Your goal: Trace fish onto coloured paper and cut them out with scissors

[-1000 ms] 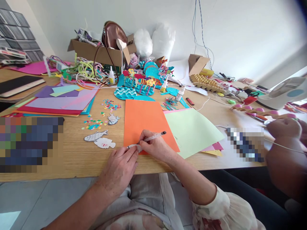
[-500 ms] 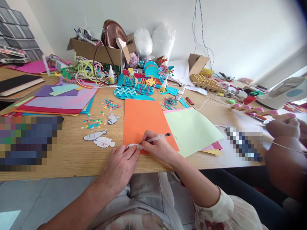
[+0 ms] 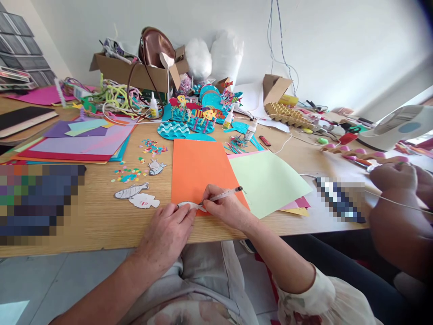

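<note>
My right hand (image 3: 219,207) is closed around a pen (image 3: 225,194) with a clear barrel and dark end. The pen's tip is at the edge of a white paper fish cutout (image 3: 189,205), low on an orange sheet (image 3: 203,171). With fingers stretched out, my left hand (image 3: 172,225) presses the cutout against the sheet and partly covers it. Left of the sheet lie a drawn fish cutout (image 3: 131,190), a plain white fish cutout (image 3: 145,201) and a smaller fish cutout (image 3: 156,167).
A pale green sheet (image 3: 270,180) lies to the right. Coloured paper (image 3: 84,144) is stacked at left, near paper dots (image 3: 128,174). Glue bottles (image 3: 250,131) and blue paper crafts (image 3: 174,130) stand behind. Another person's hands (image 3: 395,180) are at the far right.
My right hand and the pen have moved slightly right along the fish cutout, and more of its tail end shows. The left hand stays on the cutout. The view has shifted slightly.
</note>
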